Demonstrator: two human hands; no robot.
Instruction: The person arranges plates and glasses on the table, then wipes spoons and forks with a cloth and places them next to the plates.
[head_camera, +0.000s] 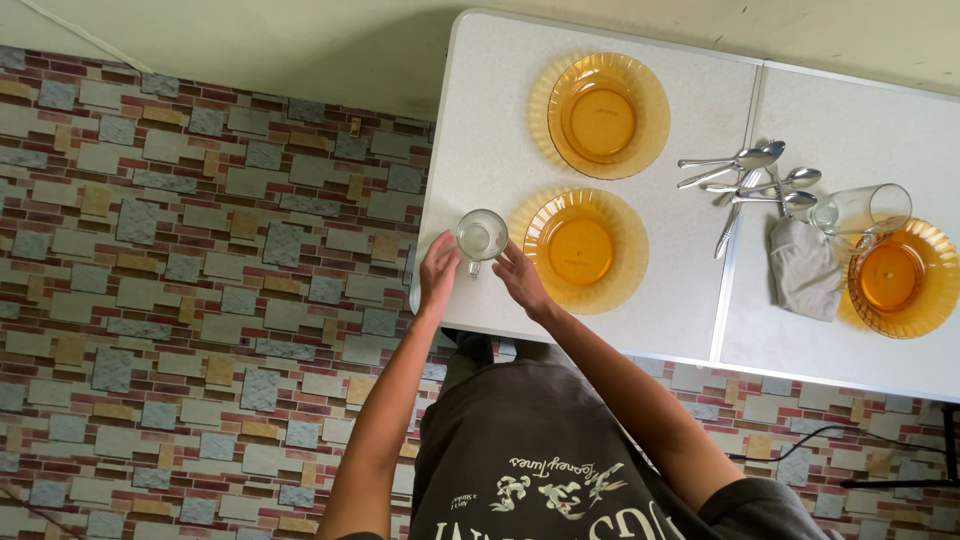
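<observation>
Glass (481, 236) between our left hand (437, 272) and right hand (520, 278), fingers narrow, touching it; plate (580, 248) just beside; spoons (752, 180), cloth (805, 268) well apart on worktop (480, 130).

Both arms reach forward, left hand (438, 272) and right hand (521, 279) close together, fingers loosely curled.
</observation>
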